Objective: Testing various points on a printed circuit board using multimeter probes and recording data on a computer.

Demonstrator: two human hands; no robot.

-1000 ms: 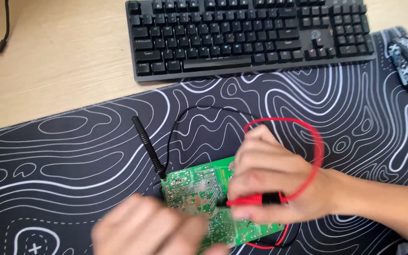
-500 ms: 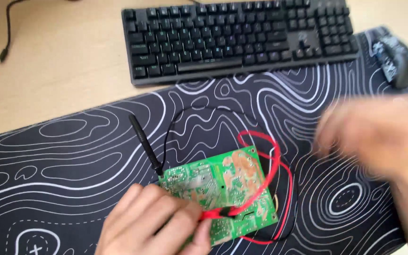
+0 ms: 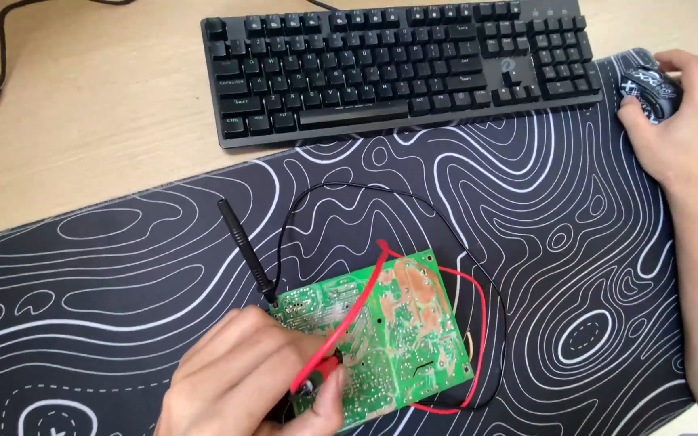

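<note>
A green circuit board [image 3: 401, 331] lies solder side up on the black desk mat [image 3: 527, 242] with white contour lines. My left hand [image 3: 248, 379] rests on the board's near left corner and grips a red test probe [image 3: 325, 373], its red wire [image 3: 478, 323] looping over the board. A black test probe [image 3: 244, 246] lies on the mat with its tip at the board's far left corner; its black wire [image 3: 349, 187] arcs round the board. My right hand [image 3: 680, 121] sits far right on a black computer mouse [image 3: 648, 85].
A black keyboard [image 3: 397, 64] spans the back of the light wooden desk [image 3: 98, 121]. A black cable [image 3: 2, 48] lies at the back left.
My right hand left the red probe and the board and moved right and away onto the mouse. My left hand has taken hold of the red probe.
</note>
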